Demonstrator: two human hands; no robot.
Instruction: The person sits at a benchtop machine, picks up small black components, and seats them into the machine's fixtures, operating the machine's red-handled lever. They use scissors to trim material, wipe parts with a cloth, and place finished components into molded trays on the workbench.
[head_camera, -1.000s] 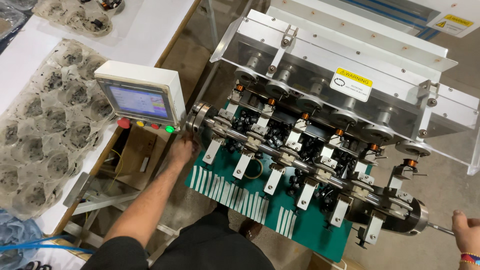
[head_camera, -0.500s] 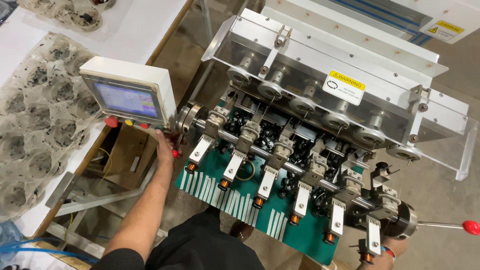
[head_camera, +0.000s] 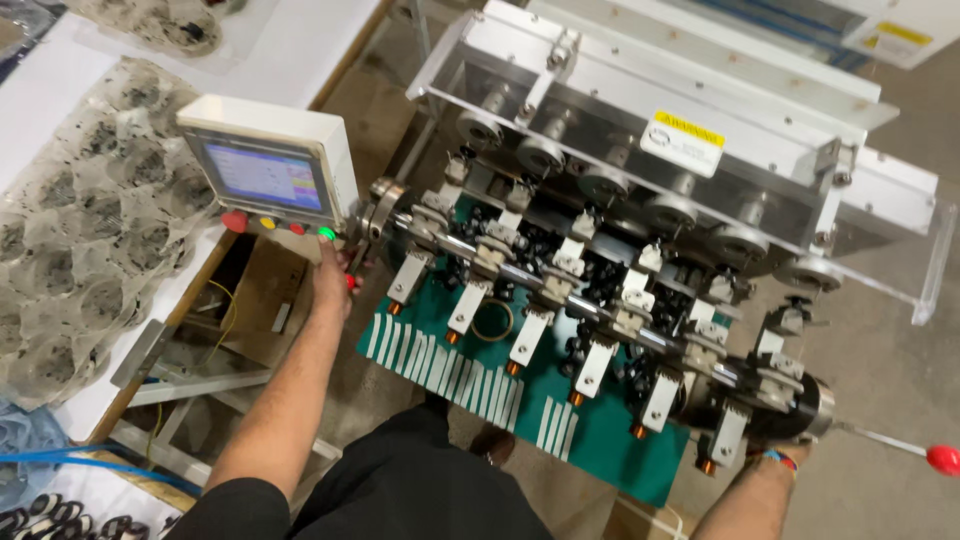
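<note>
Since a second ago, left hand (head_camera: 332, 275) has risen to the control box (head_camera: 268, 170) buttons, its grip unclear; right hand (head_camera: 775, 462), grip hidden, sits under the spindle (head_camera: 600, 310).

You have one control box (head_camera: 270, 170) with one lit screen (head_camera: 263, 175), and four round buttons (head_camera: 278, 226) beneath it: two red, one yellow, one green. One red-knobbed lever (head_camera: 942, 459) sticks out at the machine's right end.
</note>
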